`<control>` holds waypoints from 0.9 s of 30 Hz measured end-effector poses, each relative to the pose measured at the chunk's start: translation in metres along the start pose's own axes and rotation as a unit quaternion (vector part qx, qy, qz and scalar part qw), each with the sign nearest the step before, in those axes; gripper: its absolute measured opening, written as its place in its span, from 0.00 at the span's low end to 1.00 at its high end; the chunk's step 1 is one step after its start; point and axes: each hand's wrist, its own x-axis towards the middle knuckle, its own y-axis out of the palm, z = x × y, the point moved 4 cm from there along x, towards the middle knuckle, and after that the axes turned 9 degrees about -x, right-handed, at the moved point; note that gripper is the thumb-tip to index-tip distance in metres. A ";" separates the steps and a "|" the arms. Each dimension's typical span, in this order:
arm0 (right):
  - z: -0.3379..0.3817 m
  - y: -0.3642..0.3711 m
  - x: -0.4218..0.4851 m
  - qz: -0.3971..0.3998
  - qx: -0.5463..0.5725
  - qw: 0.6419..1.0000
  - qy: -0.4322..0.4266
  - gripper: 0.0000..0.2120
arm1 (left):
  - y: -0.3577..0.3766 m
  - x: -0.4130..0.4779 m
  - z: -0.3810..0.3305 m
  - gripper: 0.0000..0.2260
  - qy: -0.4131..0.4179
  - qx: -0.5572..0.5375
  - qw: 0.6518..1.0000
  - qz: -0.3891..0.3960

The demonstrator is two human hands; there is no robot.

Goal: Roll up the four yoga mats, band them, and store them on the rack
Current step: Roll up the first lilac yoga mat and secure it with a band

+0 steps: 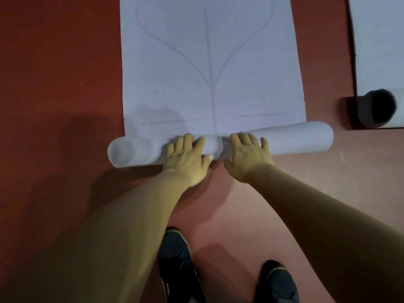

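Presently, the yoga mat (209,62) lies flat on the red floor (54,62) at frame centre. Its near end is wound into a roll (135,150), which sits skewed, with the left end lower in frame. The left hand (188,159) and right hand (248,159) press flat on the roll's middle, fingers extended, side by side, gripping nothing. Recommend even pressure from both hands, with the edges squared. A second mat (378,40), partly rolled, lies at the right edge. No legible writing, only faint guide lines (208,51).
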 end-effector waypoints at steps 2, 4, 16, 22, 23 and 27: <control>-0.006 0.009 -0.009 -0.012 -0.012 1.000 -0.004 0.28 | 0.007 -0.007 -0.007 0.22 0.005 -0.007 1.000 -0.014; -0.011 0.018 -0.017 -0.022 -0.026 0.999 -0.018 0.29 | 0.017 -0.015 -0.013 0.21 0.000 -0.038 0.999 -0.020; -0.016 0.093 -0.058 -0.117 0.063 0.984 -0.116 0.30 | 0.074 -0.066 -0.033 0.26 0.014 0.071 0.992 -0.102; -0.018 0.134 -0.041 -0.298 0.072 0.943 -0.126 0.25 | 0.113 -0.056 -0.018 0.25 0.074 0.071 0.980 -0.170; -0.017 0.140 -0.036 -0.314 0.069 0.938 -0.130 0.24 | 0.120 -0.055 -0.016 0.25 0.080 0.072 0.979 -0.175; -0.022 0.158 -0.024 -0.348 0.055 0.922 -0.159 0.23 | 0.144 -0.049 -0.005 0.27 0.102 0.105 0.969 -0.196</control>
